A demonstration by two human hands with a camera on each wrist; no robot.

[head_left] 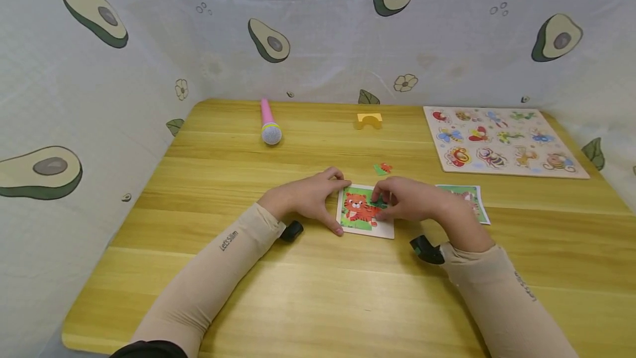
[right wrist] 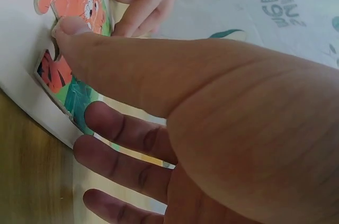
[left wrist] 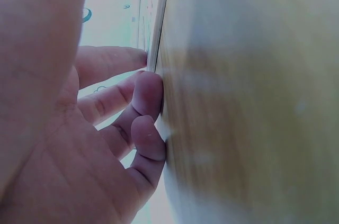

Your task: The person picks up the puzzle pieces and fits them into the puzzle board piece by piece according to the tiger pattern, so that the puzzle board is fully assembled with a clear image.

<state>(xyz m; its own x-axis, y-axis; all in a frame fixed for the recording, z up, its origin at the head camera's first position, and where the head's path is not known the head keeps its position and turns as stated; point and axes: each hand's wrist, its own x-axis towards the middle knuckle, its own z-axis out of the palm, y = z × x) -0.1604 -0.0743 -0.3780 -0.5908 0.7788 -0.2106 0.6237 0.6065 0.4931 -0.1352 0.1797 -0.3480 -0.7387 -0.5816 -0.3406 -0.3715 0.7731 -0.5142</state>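
A small tiger jigsaw puzzle (head_left: 360, 209) in a white-framed board (head_left: 380, 231) lies in front of me. My left hand (head_left: 314, 196) holds the board's left side, its thumb at the near corner and its index finger at the far one. My right hand (head_left: 409, 199) bends over the right side, its thumb and index finger at a green and orange jigsaw piece (right wrist: 54, 75). The right wrist view shows the thumb on the puzzle's edge, with white backing bare beside it; the index fingertip is hidden there. One loose jigsaw piece (head_left: 383, 169) lies beyond the board.
Partly behind my right wrist is a green picture card (head_left: 479, 206). A wooden insect puzzle board (head_left: 504, 140) lies at the far right. Toward the back are a pink toy microphone (head_left: 271, 132) and a yellow arch block (head_left: 369, 120). A patterned cloth hangs behind the wooden table (head_left: 308, 303).
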